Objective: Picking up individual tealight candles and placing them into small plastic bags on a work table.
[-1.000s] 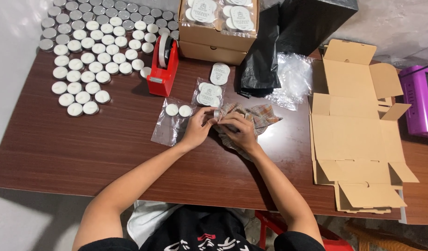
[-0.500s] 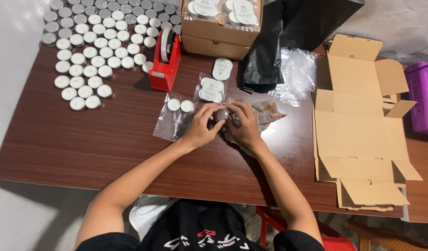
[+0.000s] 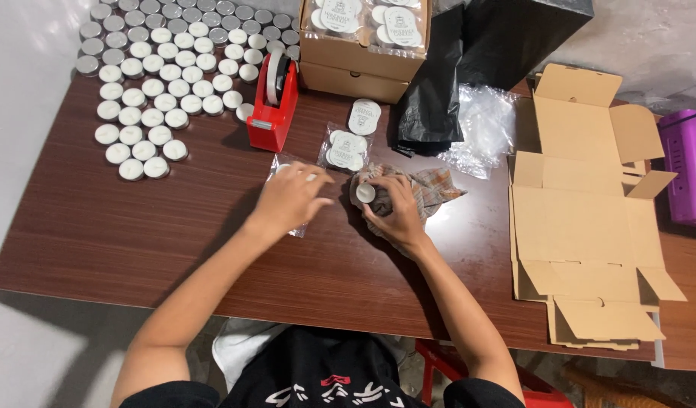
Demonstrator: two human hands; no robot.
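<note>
My right hand [image 3: 389, 211] grips a small white tealight candle [image 3: 365, 193] wrapped in a checked cloth [image 3: 431, 189] at the middle of the brown table [image 3: 98, 234]. My left hand [image 3: 291, 198] lies on a clear plastic bag [image 3: 281, 165] holding tealights, just left of the right hand, fingers spread over it. Two sealed clear packs of tealights [image 3: 345, 149] lie just beyond the hands.
Many loose tealights [image 3: 159, 83] cover the far left. A red tape dispenser [image 3: 273, 102] stands behind the hands. Cardboard boxes of packed candles [image 3: 363, 41], a black bag [image 3: 446, 83], clear bags [image 3: 480, 128], flat unfolded cartons [image 3: 582, 219] and a purple device [image 3: 688, 170] lie at the back and right.
My left hand has left the candle in the cloth and moved left onto the clear bag. My right hand keeps the candle in the cloth.
</note>
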